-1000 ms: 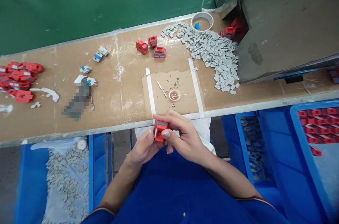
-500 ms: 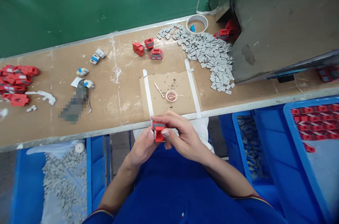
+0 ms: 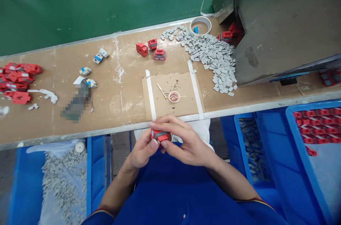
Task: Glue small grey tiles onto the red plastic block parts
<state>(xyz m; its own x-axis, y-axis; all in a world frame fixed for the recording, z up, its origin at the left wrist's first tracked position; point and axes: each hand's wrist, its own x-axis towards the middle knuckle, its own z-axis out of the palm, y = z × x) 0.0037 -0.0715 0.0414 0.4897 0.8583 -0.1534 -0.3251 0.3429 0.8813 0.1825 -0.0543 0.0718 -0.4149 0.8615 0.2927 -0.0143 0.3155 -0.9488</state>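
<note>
Both my hands hold one small red plastic housing with a grey band (image 3: 160, 135) just below the bench's front edge. My left hand (image 3: 142, 150) pinches it from the left with thumb and fingers. My right hand (image 3: 183, 141) wraps over it from the right, fingers curled across its top. The part is tilted so its grey side faces up, and my fingers cover most of it.
On the bench: a taped cardboard mat (image 3: 173, 93) with a small pink dish (image 3: 174, 96) and a stick, a heap of grey pieces (image 3: 215, 58), three red housings (image 3: 153, 48), a tape roll (image 3: 200, 26), red housings at far left (image 3: 16, 81). Blue bins (image 3: 298, 147) flank my lap.
The red housing has been turned in my hands: its open red face showed before, now the grey band faces up. My right fingers have closed further over it.
</note>
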